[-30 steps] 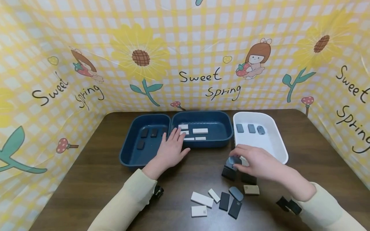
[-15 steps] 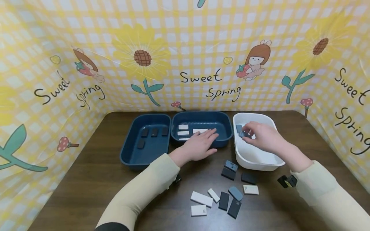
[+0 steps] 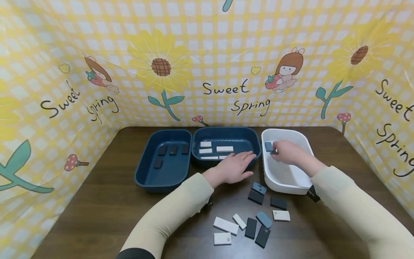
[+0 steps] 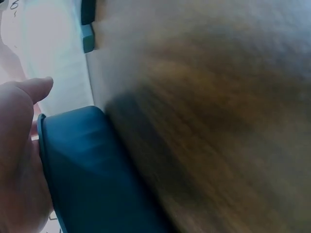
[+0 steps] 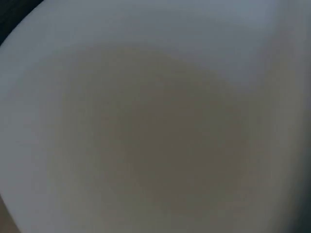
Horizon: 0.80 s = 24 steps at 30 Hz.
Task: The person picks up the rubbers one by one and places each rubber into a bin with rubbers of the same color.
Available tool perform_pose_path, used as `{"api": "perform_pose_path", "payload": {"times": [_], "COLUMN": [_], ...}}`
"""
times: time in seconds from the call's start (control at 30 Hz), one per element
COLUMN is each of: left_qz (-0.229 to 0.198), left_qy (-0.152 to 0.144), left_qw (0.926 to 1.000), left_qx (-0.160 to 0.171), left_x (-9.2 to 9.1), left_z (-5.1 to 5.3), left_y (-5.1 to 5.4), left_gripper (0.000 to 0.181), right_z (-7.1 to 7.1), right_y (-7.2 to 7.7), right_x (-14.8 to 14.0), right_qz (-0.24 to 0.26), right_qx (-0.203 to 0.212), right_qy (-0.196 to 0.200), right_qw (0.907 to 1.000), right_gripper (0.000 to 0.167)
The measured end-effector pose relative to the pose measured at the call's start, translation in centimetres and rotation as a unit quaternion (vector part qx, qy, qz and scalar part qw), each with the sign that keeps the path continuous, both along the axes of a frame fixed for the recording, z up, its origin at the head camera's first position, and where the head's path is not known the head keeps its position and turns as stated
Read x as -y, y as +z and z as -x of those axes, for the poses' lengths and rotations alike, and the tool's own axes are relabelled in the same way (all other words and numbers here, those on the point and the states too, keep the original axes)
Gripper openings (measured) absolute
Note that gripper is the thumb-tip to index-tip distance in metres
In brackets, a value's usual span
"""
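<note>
Inside the white bin, my right hand pinches a small dark blue-grey block, mostly covered by the fingers. Beside it lies a blue-grey block. My left hand, palm down with fingers straight, lies over the front rim of the middle blue bin. In the left wrist view, that hand is at the rim of the blue bin, with its thumb held out. White blocks lie in rows in the middle bin. The right wrist view is too blurred to tell details.
The left blue bin holds several black blocks. On the brown table lie loose white blocks, black blocks, a rounded blue-grey block and a patterned blue block against a black one. Printed cloth surrounds the table.
My right hand has carried the blue-grey block from the table into the white bin and now reaches lower there. My left hand has slid right along the middle bin's front.
</note>
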<state>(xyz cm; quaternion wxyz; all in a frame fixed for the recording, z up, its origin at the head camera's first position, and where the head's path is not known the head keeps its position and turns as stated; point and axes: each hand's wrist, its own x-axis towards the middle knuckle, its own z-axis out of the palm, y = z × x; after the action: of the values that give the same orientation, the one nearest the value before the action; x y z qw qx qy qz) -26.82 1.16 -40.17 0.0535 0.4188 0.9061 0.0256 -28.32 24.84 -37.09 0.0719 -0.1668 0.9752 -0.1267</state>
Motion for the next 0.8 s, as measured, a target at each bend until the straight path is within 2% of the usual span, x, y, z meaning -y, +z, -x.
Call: {"api": "perform_pose_path", "payload": {"times": [0.1,0.23,0.4,0.6,0.8], "left_qz": [0.007,0.009,0.011,0.013,0.015], "left_qy": [-0.002,-0.001,0.005,0.011,0.012], "left_qw": [0.9999,0.9998,0.9999,0.9998,0.9997], "left_qx": [-0.013,-0.015,-0.009,-0.008,-0.011], "left_x": [0.0,0.0,-0.2,-0.3,-0.2], "left_z": [-0.1,-0.1,-0.3,-0.4,-0.3], "left_y": [-0.2,-0.3,-0.2,-0.2,-0.3], "left_gripper": [0.068,0.070,0.071,0.071,0.071], "right_z": [0.3,0.7,1.3,2.2,2.4], "right_y": [-0.7,-1.4,-2.4,-3.2,-3.4], "right_x": [0.1,0.3,0.6,0.9,1.2], "right_qz": [-0.015,-0.025,-0.022,-0.018,-0.009], "right_qx": [0.014,0.032,0.058,0.054,0.050], "right_qy": [0.000,-0.002,-0.040,-0.081,-0.088], "right_qw": [0.9998,0.9992,0.9973,0.9951,0.9948], "right_gripper": [0.015,0.018,0.023,0.023,0.023]}}
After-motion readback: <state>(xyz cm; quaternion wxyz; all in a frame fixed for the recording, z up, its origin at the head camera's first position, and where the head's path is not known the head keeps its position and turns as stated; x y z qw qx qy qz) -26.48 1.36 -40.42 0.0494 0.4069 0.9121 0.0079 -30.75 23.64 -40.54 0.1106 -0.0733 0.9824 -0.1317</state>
